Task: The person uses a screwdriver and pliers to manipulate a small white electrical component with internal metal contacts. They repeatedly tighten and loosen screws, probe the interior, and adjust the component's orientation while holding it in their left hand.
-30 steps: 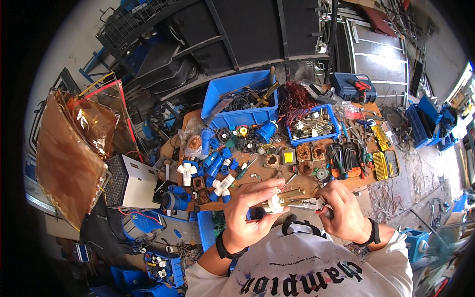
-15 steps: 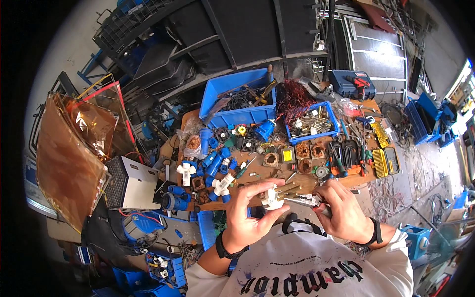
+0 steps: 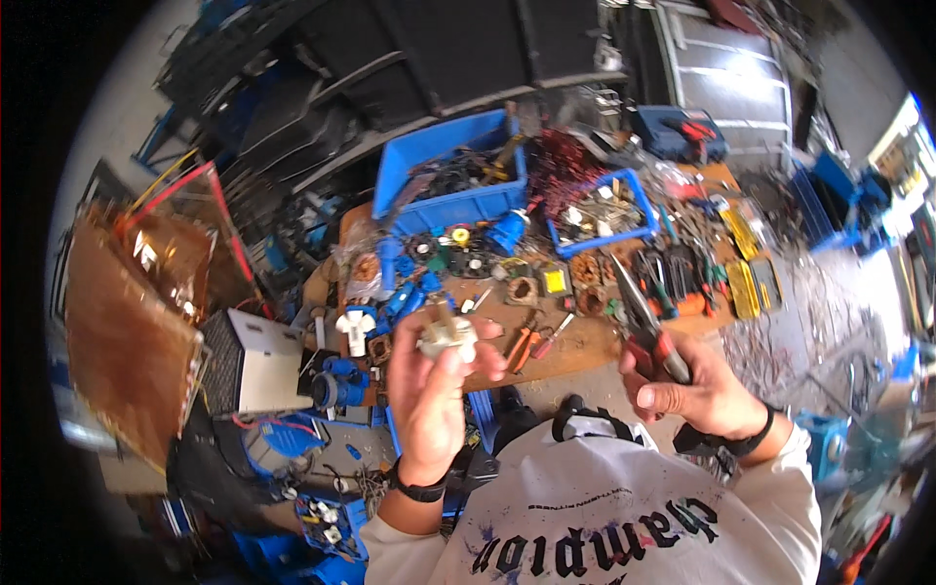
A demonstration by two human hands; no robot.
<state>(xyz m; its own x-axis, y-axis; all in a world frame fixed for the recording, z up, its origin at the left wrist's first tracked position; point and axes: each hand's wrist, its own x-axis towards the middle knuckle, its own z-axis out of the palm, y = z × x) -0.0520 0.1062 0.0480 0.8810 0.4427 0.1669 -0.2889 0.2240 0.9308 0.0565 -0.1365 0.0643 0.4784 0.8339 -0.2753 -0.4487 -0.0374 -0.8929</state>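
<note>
My left hand (image 3: 427,405) is closed around a small white plastic part (image 3: 450,336) with tan, pin-like pieces, slightly blurred. It is raised over the near left of the workbench (image 3: 585,353). To the right, my right hand (image 3: 704,390) grips long-nosed pliers (image 3: 639,310) by their red and grey handles, jaws pointing away from me and touching nothing that I can see. Between the hands, orange-handled pliers (image 3: 526,343) and a screwdriver (image 3: 556,334) lie on the bench top. Beyond the left hand are blue plastic fittings (image 3: 402,300) and a white fitting (image 3: 356,330).
A large blue bin (image 3: 453,210) of scrap stands at the back, beside tangled reddish wire (image 3: 565,161). A shallow blue crate (image 3: 604,234) holds metal pieces. Hand tools (image 3: 678,278) and a yellow case (image 3: 746,292) lie at right. A white box-shaped unit (image 3: 263,361) stands left.
My hands have separated. The left has moved left and away from me with the white part; the pliers have come off it and swung to point toward the back of the bench.
</note>
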